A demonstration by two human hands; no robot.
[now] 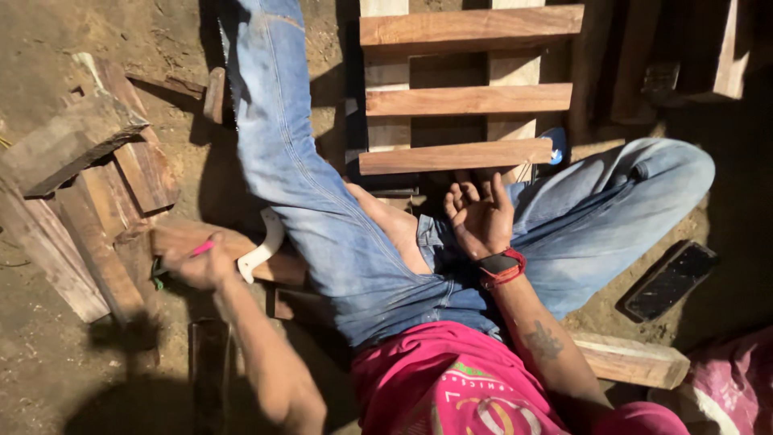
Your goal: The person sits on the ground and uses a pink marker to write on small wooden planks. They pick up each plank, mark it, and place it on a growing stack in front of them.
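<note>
You sit on the dirt floor [48,379] with your jean-clad legs stretched out, and the wooden plank [193,238] beside your left thigh is the thing to steer by. Your left hand [197,266] rests on top of that plank, fingers curled tight around a pink pencil [201,247] whose tip lies on the wood. A white curved piece [264,246] lies on the plank just beside that hand, on the side towards your leg; what it belongs to cannot be made out. Beyond the plank, away from your body, a pile of rough wood offcuts [88,185] leans together on the ground.

Your right hand [481,216] is well away from the plank, across your lap, palm turned up, fingers loose and spread, holding nothing. A dark watch with a red band [501,266] sits at that wrist. Just past its fingertips stands a slatted wooden frame [471,99] with three reddish crosspieces. Farther from the plank still, by your right knee, a dark flat phone [670,280] lies on the dirt, and a short pale wood block [632,360] lies near your right elbow.
</note>
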